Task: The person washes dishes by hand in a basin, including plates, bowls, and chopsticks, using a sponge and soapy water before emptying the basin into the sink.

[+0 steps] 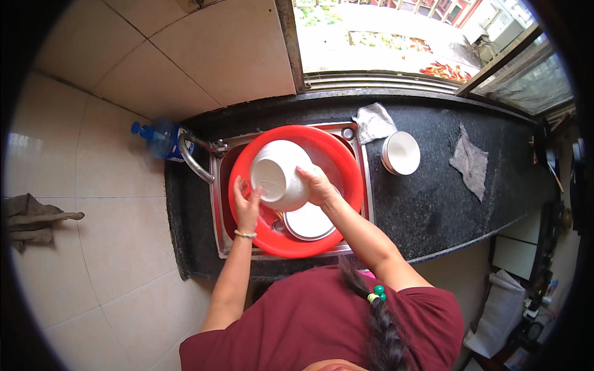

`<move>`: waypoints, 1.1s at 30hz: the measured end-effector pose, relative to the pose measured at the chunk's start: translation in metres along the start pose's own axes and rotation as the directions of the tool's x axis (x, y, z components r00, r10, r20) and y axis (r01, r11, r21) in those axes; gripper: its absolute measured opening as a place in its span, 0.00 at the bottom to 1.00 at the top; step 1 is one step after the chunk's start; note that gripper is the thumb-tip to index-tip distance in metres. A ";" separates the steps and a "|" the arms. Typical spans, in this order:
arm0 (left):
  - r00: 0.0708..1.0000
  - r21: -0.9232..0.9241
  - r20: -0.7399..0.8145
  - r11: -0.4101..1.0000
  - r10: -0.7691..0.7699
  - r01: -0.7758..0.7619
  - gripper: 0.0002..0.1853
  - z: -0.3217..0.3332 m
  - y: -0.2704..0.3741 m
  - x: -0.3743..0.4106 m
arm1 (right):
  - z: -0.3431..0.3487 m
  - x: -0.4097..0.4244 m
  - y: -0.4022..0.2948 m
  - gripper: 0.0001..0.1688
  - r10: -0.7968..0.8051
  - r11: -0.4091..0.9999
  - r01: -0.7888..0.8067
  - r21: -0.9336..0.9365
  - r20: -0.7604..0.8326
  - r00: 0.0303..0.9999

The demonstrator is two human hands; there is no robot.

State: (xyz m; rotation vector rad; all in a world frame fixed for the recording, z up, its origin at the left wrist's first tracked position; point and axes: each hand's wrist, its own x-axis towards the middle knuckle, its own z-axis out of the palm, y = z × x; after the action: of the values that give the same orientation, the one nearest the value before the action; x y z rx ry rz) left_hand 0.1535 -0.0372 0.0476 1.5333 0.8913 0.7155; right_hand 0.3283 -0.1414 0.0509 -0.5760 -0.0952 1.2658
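A large white bowl (290, 185) is tipped over the red plastic basin (297, 249), its round base turned up towards me. My right hand (317, 185) grips the bowl's right side, thumb on the outer wall. At the left, my left hand (247, 204) holds the bowl near its base, with the thumb against it and the fingers spread. Below the bowl, a white dish with a dark rim (310, 223) lies in the basin. Small utensils beside that dish are partly hidden. The basin stands in a stainless steel sink (370, 204).
A curved faucet (197, 164) and a blue pump bottle (162, 139) stand left of the sink. White bowls, apparently stacked (403, 153), sit on the black countertop (417, 208) at right, near a pale cloth (375, 123) and a grey cloth (471, 162). A window frame (380, 82) borders the back.
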 end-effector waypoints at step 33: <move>0.905 -0.687 -0.060 0.675 -0.421 0.269 0.11 0.006 -0.054 0.019 | -0.017 0.014 0.049 0.12 -0.346 0.172 0.461 -0.871 0.385 0.856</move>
State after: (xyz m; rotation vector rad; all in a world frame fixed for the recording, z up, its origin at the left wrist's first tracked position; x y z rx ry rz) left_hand 0.1608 -0.0220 -0.0072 0.6183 0.9165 0.8099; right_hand 0.2966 -0.1261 0.0108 -1.4306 -1.1283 0.5368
